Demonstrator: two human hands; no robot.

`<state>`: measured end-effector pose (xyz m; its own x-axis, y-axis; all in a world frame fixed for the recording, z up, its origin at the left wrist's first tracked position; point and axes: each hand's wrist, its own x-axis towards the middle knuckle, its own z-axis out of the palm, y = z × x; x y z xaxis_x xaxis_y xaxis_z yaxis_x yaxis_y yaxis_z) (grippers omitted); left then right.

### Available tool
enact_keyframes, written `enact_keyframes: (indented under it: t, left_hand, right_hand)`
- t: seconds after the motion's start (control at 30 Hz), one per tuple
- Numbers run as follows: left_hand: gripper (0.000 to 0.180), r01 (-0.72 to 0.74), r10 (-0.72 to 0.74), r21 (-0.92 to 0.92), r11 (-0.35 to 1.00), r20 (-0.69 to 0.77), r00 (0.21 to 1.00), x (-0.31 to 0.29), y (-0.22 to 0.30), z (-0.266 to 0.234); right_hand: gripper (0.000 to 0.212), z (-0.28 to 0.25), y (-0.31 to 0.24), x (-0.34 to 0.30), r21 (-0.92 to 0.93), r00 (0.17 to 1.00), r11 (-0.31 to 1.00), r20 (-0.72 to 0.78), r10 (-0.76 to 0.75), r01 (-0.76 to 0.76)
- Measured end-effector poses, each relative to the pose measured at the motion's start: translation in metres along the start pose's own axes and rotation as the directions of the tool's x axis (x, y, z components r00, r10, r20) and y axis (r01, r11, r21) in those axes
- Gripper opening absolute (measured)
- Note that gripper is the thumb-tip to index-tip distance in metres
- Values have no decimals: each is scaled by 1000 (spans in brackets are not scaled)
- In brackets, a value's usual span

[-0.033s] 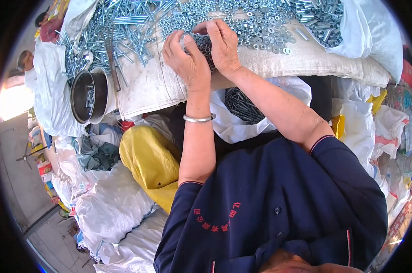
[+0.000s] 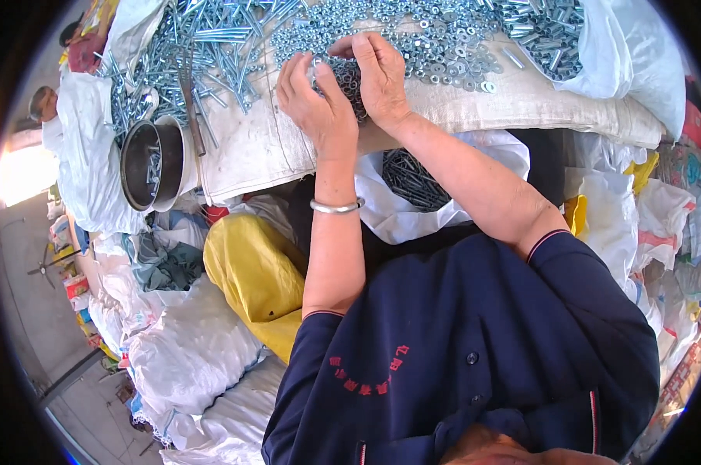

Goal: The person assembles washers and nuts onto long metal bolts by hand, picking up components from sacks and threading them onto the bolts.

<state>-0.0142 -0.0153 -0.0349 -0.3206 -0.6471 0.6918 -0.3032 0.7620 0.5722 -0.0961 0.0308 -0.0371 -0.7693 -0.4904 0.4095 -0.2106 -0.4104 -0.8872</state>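
A pile of small dark metal rings (image 2: 350, 84), which look like spring washers, lies at the table's near edge. My left hand (image 2: 317, 101) curves along its left side, fingers apart and thumb raised. On the other side is my right hand (image 2: 377, 81), its fingers bent over the top of the pile and spread a little. Both hands cup the rings without a visible grip on any one of them. Beyond my fingers spread shiny nuts (image 2: 331, 31); flat washers (image 2: 463, 66) lie to their right. Long bolts (image 2: 222, 35) are heaped at the left.
A dark round pan (image 2: 139, 190) holding a few bolts hangs at the table's left edge, beside a fork-like tool (image 2: 193, 116). Metal sleeves (image 2: 552, 50) lie by a white bag (image 2: 625, 46). Below my arms, a white sack holds dark screws (image 2: 408, 178). Other people are at far left.
My left hand and wrist have shifted very slightly, and the thumb sits a touch lower. The right hand looks the same.
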Motion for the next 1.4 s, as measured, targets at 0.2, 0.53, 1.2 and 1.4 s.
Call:
enact_keyframes:
  t: [0.2, 0.53, 1.2, 1.4]
  left_hand:
    - [47, -154, 119, 106, 982, 277, 954, -24, 13, -13]
    - [88, -293, 162, 187, 938, 511, 844, -26, 27, -15]
    - [90, -234, 71, 310, 922, 458, 886, -20, 31, 9]
    - [88, -201, 51, 296, 934, 445, 894, -23, 27, 3]
  right_hand:
    - [38, -2, 3, 5, 122, 1000, 992, 11, 8, -9]
    - [35, -84, -40, 38, 115, 994, 991, -96, -58, 69]
    - [54, -198, -46, 3, -787, 843, 337, 537, -36, 516]
    - [39, -196, -47, -4, -715, 806, 432, 590, -49, 550]
